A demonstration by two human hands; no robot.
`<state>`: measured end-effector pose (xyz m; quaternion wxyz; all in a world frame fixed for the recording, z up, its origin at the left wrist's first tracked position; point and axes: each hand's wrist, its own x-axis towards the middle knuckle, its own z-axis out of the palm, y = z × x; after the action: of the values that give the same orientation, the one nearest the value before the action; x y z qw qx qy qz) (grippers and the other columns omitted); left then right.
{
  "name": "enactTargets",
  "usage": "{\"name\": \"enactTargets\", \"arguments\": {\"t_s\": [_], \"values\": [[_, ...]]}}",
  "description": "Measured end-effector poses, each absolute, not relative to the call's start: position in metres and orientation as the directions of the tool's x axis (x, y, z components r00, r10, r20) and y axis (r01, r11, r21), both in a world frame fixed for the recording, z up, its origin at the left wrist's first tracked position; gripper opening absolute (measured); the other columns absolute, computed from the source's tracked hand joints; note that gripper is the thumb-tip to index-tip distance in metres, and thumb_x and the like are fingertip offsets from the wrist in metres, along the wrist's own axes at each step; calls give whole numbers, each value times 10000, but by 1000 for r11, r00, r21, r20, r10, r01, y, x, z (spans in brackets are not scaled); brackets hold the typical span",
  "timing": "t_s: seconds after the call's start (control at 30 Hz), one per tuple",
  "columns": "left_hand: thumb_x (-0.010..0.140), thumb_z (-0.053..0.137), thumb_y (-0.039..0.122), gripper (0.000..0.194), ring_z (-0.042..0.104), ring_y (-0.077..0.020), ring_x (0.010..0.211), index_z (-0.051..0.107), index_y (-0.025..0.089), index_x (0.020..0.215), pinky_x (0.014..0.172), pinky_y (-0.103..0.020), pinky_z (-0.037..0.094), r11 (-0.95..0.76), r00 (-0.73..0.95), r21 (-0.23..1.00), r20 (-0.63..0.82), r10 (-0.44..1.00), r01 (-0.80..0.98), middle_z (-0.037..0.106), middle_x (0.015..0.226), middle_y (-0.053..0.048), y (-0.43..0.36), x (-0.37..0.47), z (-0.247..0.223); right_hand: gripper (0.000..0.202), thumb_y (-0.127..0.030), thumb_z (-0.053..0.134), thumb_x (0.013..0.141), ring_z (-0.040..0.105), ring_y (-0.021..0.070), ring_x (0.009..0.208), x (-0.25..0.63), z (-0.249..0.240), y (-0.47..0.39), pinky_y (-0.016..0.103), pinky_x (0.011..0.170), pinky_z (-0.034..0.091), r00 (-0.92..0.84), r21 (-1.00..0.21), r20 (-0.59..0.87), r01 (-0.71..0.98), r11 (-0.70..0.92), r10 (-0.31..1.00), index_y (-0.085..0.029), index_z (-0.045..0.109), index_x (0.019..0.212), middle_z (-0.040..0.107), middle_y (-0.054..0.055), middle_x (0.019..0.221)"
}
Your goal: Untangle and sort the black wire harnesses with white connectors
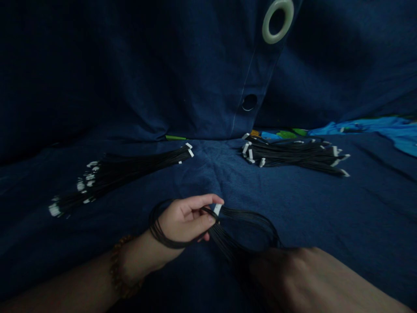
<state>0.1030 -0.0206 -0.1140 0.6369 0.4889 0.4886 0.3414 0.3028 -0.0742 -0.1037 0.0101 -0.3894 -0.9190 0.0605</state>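
Observation:
My left hand (pixel 192 219) pinches a bundle of thin black cables (pixel 224 241) near a white connector (pixel 217 209), which sits between thumb and index finger. Some of the cables loop back around the left hand and wrist. From the connector, more strands arc over to the right toward my right hand (pixel 280 274), low in the view. That hand is dark and blurred, its fingers are hidden, and the cables run in beside it. A beaded bracelet (pixel 119 265) circles the left wrist.
On the dark blue cloth (pixel 208 174), a bundle of black cables with white connectors (pixel 137 169) lies left and another bundle (pixel 293 154) lies right. Behind hangs a blue curtain with a pale ring (pixel 266 21). Bright blue fabric (pixel 368 126) shows far right.

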Motion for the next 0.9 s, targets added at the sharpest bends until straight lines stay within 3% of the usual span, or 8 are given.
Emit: {"name": "enactTargets", "arguments": {"t_s": [0.1,0.27,0.4,0.53,0.73,0.9], "values": [[637,602,188,357,481,-34,408,613,148,992,384,-134,351,290,319,956,-288,903,43,572,641,14,-18,102,-115,360,21,426,609,552,135,368,289,-91,-70,273,314,167,-674,-114,-133,738,665,726,-236,620,770,649,-29,605],[650,595,199,350,471,-29,401,611,153,996,383,-132,338,286,305,956,-291,907,64,552,632,22,-19,102,-116,433,-29,449,674,599,129,518,281,-85,-65,220,419,333,-617,-281,-136,774,567,775,-239,581,1029,660,-1,755],[686,575,210,322,464,-27,415,615,183,1004,407,-133,346,272,324,957,-288,901,97,525,609,39,-20,101,-117,187,-140,420,799,535,98,606,278,-88,-51,194,571,372,-582,-587,-83,685,432,809,-187,584,724,595,-9,711],[704,559,208,326,476,-39,438,610,201,1026,417,-145,349,260,309,953,-296,904,153,556,645,24,-20,100,-116,303,-220,415,837,334,62,479,277,-96,-39,183,464,277,-603,-794,-127,538,284,788,-155,454,544,375,-56,508],[690,573,197,337,490,-50,446,614,187,1025,423,-168,363,256,299,959,-282,912,123,598,720,0,-19,101,-115,250,-232,413,843,366,68,521,275,-101,-39,183,488,295,-554,-821,-132,526,222,822,-138,580,682,430,-46,557],[681,576,185,331,490,-41,438,622,175,1008,410,-161,349,259,300,959,-281,912,112,602,745,-1,-19,103,-115,289,-250,397,854,420,82,525,274,-97,-38,190,494,321,-542,-786,-109,561,262,833,-136,593,675,486,-27,566]]}}
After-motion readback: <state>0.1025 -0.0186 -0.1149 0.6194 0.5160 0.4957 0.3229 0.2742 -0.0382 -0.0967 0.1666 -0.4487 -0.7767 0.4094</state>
